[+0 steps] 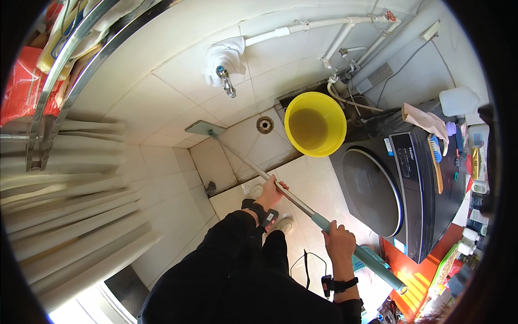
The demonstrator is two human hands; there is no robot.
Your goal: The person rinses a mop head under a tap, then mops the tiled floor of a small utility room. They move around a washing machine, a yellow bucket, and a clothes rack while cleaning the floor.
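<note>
Both of my hands grip one long-handled flat mop. My left hand is closed around its metal pole, about midway along. Farther back, my right hand wraps the green grip sleeve, whose end points to the lower right. The flat green mop head lies tilted against the tiled wall and ledge at the far left end of the pole. To its right, a round floor drain sits in the tiled basin. A yellow bucket of murky brownish water stands at the basin's right end.
A black Haier front-loading washer is on the right, with a wooden-handled brush on top. A chrome tap wrapped in white cloth juts from the wall. A pale curtain hangs at left, below a metal rack.
</note>
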